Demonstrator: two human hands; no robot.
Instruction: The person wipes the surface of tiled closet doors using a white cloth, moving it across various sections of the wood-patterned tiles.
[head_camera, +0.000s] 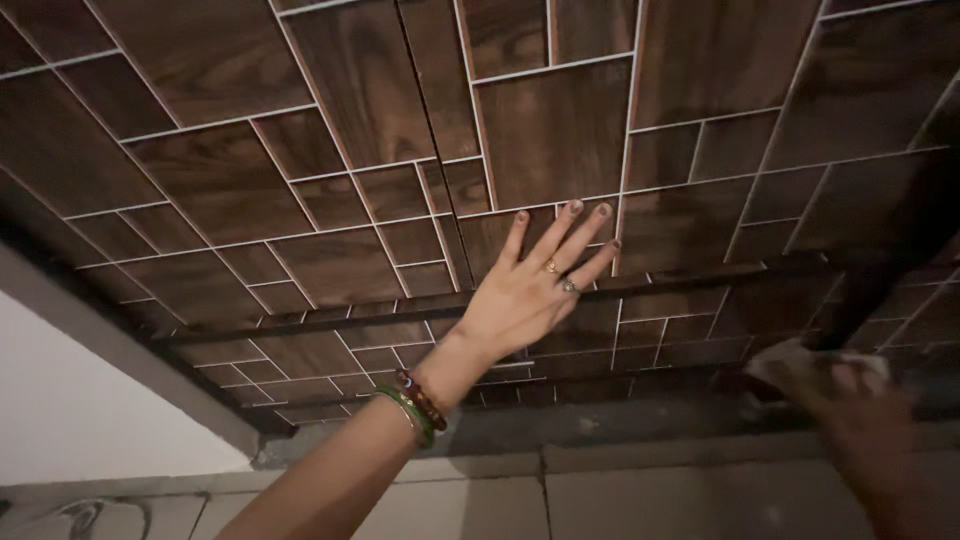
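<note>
Left hand (528, 290) lies flat, fingers spread, palm pressed on a dark wood-grain panel (560, 130), gripping nothing. The panel is patterned w/ rectangles split by thin pale lines and fills most of the view from 9 to 3 o'clock. Fingertips point toward 1 o'clock; two rings (560, 276) show on the fingers, and beaded bracelets (415, 405), green and brown, sit on the wrist at 7 o'clock of the hand. Right hand (860, 400), blurred at 4 o'clock, is closed on a pale cloth (800, 362), which touches the panel's lower edge near a dark strip (400, 312) running across. Panel seams show a vertical join just at 10 o'clock of the left hand. Below, at 6 o'clock, a grey ledge (620, 480); a white wall (70, 410) at 8 o'clock.
</note>
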